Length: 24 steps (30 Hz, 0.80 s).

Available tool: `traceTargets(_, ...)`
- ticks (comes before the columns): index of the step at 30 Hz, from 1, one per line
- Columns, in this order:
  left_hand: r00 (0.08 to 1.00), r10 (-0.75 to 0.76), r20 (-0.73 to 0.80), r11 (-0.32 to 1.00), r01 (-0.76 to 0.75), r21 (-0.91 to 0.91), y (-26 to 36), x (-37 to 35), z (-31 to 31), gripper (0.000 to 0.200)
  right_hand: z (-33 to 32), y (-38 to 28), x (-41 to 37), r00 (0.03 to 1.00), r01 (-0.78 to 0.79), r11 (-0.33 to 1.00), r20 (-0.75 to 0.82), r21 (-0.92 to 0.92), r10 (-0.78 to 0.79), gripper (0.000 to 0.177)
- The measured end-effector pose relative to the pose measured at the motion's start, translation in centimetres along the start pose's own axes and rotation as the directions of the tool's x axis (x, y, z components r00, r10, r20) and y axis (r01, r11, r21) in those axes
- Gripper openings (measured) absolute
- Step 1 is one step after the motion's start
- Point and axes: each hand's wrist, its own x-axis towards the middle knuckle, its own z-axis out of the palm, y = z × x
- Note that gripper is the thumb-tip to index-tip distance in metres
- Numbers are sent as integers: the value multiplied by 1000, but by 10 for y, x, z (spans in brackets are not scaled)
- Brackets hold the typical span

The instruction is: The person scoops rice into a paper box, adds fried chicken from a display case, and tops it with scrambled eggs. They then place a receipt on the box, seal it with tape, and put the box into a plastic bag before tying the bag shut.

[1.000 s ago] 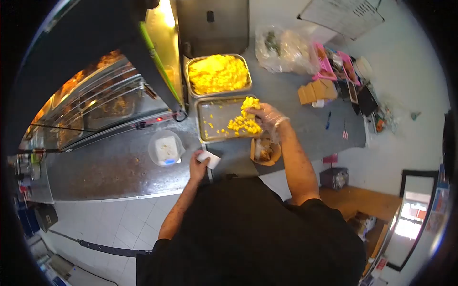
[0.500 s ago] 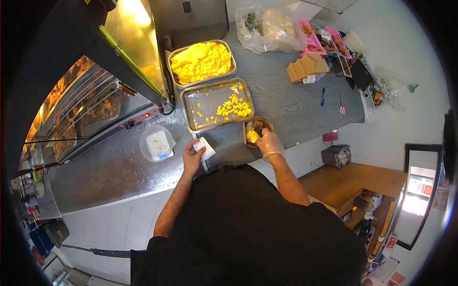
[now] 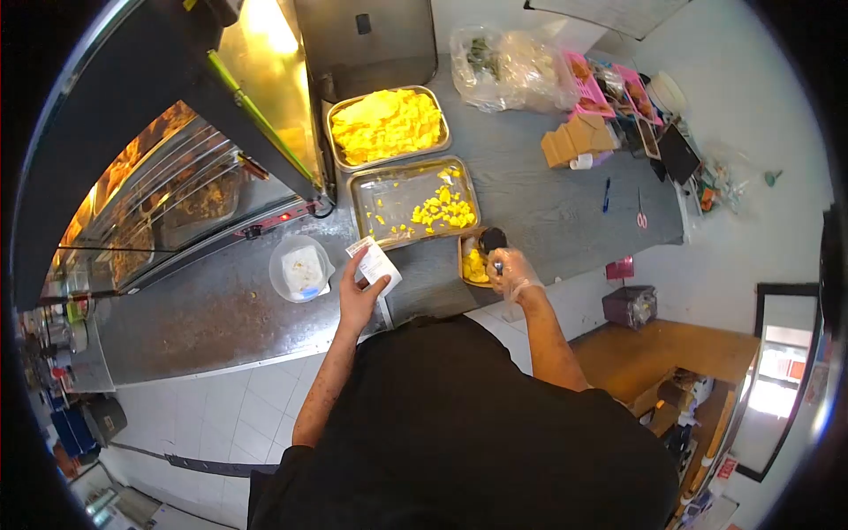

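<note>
My left hand [image 3: 357, 296] pinches a white printed paper slip [image 3: 374, 267], held above the counter near the metal tray. On my right hand [image 3: 517, 276] is a clear plastic glove; its fingers are closed round the handle of a dark, round-headed spoon [image 3: 493, 238]. The spoon's head is at the upper right of a small brown carton box [image 3: 461, 261]. Yellow food [image 3: 474, 267] lies in that box, partly hidden by the gloved hand. Just beyond the box is a shallow metal tray [image 3: 358, 199] with loose yellow pieces [image 3: 443, 209] on its right side.
A second metal tray [image 3: 448, 141] holds a heap of yellow food [image 3: 384, 125]. A clear plastic tub [image 3: 301, 268] stands left of my left hand, beside a glass warming cabinet [image 3: 212, 177]. Farther right are folded cartons [image 3: 579, 140], a pen [image 3: 607, 194] and scissors [image 3: 642, 212].
The spoon's dark head has lifted from the yellow food toward the box's upper right. My left hand has raised and turned the slip, so its printing shows. The whole view has shifted slightly.
</note>
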Motion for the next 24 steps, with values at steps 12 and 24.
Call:
traceTargets(12,994,95,51,936,-106,336,50,-15,4,69,142,-111,65,948,283,63,270,-957,-167,50)
traceTargets(24,905,367,-216,755,-154,638,53,-18,-4,99,282,-106,5,877,479,872,-3,103,-481,24)
